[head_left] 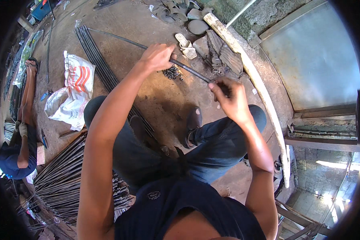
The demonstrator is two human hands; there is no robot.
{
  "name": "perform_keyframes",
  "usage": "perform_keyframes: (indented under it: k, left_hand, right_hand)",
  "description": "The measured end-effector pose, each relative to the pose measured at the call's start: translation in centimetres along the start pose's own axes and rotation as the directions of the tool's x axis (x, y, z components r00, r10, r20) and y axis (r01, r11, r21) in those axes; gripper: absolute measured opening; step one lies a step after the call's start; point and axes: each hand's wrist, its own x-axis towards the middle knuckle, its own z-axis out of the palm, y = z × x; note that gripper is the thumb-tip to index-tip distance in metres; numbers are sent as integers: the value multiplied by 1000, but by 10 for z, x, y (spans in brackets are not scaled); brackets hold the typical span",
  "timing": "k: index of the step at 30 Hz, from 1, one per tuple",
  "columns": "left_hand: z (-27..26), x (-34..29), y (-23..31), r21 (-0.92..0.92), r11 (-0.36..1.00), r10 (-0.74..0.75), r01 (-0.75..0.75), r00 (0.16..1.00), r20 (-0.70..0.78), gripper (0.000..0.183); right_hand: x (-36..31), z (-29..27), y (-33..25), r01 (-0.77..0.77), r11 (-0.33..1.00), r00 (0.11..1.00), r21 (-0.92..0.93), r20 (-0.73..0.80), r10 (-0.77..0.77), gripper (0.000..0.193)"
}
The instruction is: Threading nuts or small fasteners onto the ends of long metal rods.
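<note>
A long dark metal rod runs across in front of me, from the far left to my right hand. My left hand is wrapped around it partway along. At its near right end, my right hand has its thumb and fingers closed on the tip; whether a small part sits in those fingers is hidden. Under the rod, between my hands, a small heap of dark nuts lies on the floor. Left of my left arm, a bundle of similar rods lies on the floor.
A white sack lies left. A large stack of rods fills the lower left. Another person sits at the far left. A sandal and scraps lie ahead, and a long pale pole runs along my right.
</note>
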Motion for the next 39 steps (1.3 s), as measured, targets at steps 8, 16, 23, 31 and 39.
perform_keyframes:
  k: [8, 16, 23, 31, 39]
  left_hand:
    - [3, -1, -2, 3, 999, 48, -48, 998, -40, 28]
    - [6, 1, -3, 5, 1000, 18, -18, 999, -37, 27]
    - [5, -1, -3, 25, 997, 73, -72, 996, -41, 30]
    - [4, -1, 1, 19, 998, 55, -55, 998, -11, 28]
    - [5, -2, 2, 44, 998, 37, -37, 999, -3, 25]
  right_hand:
    - [-3, 17, -6, -145, 919, 967, 368, -145, 210, 25]
    - [-3, 13, 7, -347, 938, 935, 15, 84, 345, 21]
    - [-7, 14, 1, -295, 952, 955, 81, 10, 295, 26]
    - [-9, 17, 0, -74, 986, 991, -152, -123, 56, 23]
    - [-9, 25, 8, 196, 921, 962, -337, -117, -247, 26]
